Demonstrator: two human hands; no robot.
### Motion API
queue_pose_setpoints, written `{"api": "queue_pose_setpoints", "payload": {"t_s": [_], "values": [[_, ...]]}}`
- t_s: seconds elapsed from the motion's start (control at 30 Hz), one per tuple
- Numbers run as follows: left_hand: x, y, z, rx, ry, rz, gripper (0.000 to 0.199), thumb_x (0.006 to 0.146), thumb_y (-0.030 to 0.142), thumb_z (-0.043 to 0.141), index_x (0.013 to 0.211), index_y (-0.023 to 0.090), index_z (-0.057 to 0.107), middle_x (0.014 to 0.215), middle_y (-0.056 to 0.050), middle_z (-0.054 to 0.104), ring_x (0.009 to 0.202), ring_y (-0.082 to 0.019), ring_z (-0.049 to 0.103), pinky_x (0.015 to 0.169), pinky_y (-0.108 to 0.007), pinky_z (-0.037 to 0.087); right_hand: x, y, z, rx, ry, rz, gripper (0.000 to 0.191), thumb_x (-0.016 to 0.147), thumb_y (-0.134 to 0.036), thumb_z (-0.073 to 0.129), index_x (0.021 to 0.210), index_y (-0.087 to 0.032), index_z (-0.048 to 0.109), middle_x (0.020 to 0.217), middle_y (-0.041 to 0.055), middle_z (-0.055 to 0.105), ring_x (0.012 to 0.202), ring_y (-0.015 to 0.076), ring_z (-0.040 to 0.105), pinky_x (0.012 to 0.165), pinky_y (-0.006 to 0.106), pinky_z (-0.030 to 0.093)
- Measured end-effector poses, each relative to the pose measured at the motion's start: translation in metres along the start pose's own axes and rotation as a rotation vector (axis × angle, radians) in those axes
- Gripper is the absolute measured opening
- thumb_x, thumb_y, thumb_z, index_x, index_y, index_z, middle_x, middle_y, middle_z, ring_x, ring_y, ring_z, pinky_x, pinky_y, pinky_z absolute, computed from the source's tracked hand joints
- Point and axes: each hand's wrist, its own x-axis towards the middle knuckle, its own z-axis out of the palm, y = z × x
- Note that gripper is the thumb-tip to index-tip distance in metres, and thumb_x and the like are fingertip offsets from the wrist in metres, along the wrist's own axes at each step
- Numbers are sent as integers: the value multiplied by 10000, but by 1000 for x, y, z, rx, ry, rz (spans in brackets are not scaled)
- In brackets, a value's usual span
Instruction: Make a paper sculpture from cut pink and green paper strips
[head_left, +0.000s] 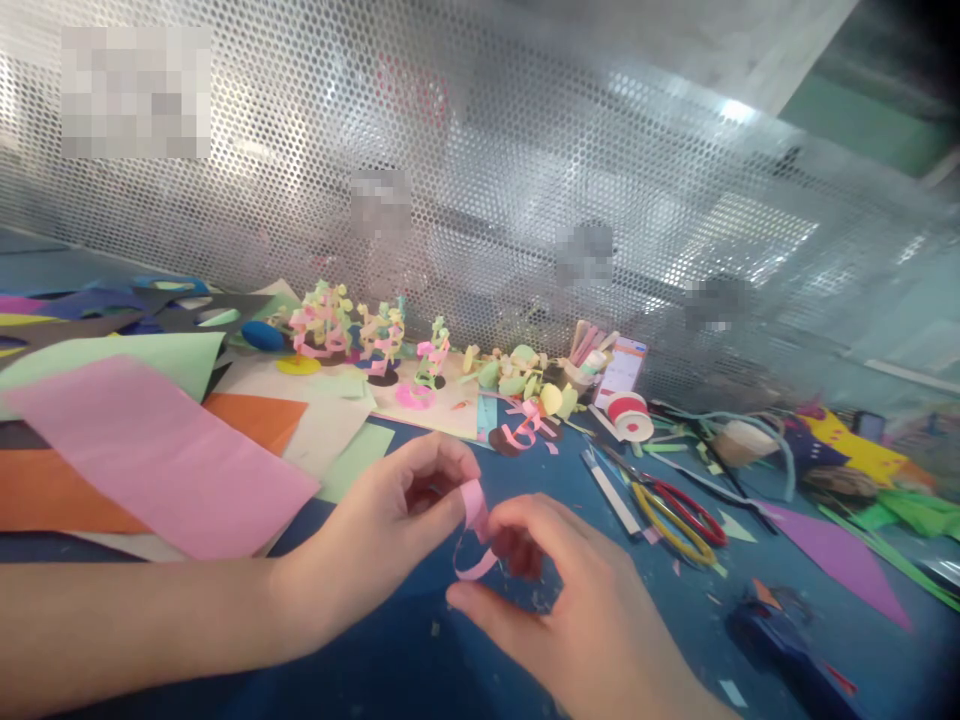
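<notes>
Between my two hands hangs a narrow pink paper strip (477, 572), curled into a loop above the blue table (420, 640). My left hand (405, 530) pinches its upper end between thumb and forefinger. Right beside the loop is my right hand (562, 590), thumb spread away from the curled fingers; its fingertips are close to the strip, and the thumb lies just below it. Behind the hands, small pink paper curls (525, 430) lie on the table.
Coloured paper sheets (172, 450) cover the left side. Several paper flower stands (322, 330) line the back, before a perforated metal screen (480, 200). Scissors (679, 520), a ribbon spool (630, 415), a phone (621, 372) and a dark blue tool (795, 650) are at right.
</notes>
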Motion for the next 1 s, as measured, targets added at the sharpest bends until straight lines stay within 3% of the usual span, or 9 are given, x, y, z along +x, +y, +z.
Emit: {"api": "queue_pose_setpoints", "payload": {"t_s": [0.07,0.13,0.33,0.4,0.57,0.67,0.77,1.0], "values": [[-2,1,2,12,4,10,39,808,193,528,830,193,495,728,19,556,658,-106,552,605,-215,472,-2,3,4,-163,71,-133,274,713,-447,674,766,-204,558,634,-5,591,580,152,570,523,254,415],[-4,0,3,32,-2,21,42,805,196,533,832,199,501,759,12,561,681,-110,561,625,-219,486,-3,5,6,-301,138,-222,223,767,-401,628,727,-194,555,604,4,587,572,161,578,519,265,391],[-2,-3,3,74,39,42,131,751,206,592,876,203,553,873,-18,606,811,-150,589,752,-269,508,-2,5,4,-351,139,-212,132,795,-194,531,663,-191,545,557,-1,562,525,141,545,510,262,351],[0,-2,2,96,43,38,99,755,210,591,851,196,572,864,-10,616,808,-145,594,751,-256,504,-1,4,1,-253,108,-135,118,797,-191,523,685,-191,560,566,-6,571,520,131,538,508,250,358],[2,-3,1,28,-11,1,56,825,242,521,853,196,538,753,12,609,662,-118,592,629,-233,495,8,-1,-8,365,-273,375,189,838,-340,511,752,-195,595,609,-20,604,507,93,515,477,189,391],[1,-5,3,-29,-23,1,38,850,230,494,870,199,504,728,24,583,598,-100,568,586,-227,470,13,0,-9,603,-359,539,243,834,-407,519,790,-183,603,614,-25,588,478,69,464,453,172,369],[0,-5,5,-82,-66,9,70,877,262,471,858,196,478,667,37,542,559,-86,528,572,-224,442,14,3,-8,628,-324,553,284,838,-434,511,787,-172,610,618,-24,564,489,65,443,449,171,346],[-3,-7,8,-178,-156,-58,88,827,201,556,878,192,484,666,33,549,645,-106,527,665,-258,421,13,4,-5,430,-161,444,329,848,-415,497,628,-171,520,563,-48,430,518,77,354,463,197,289]]}}
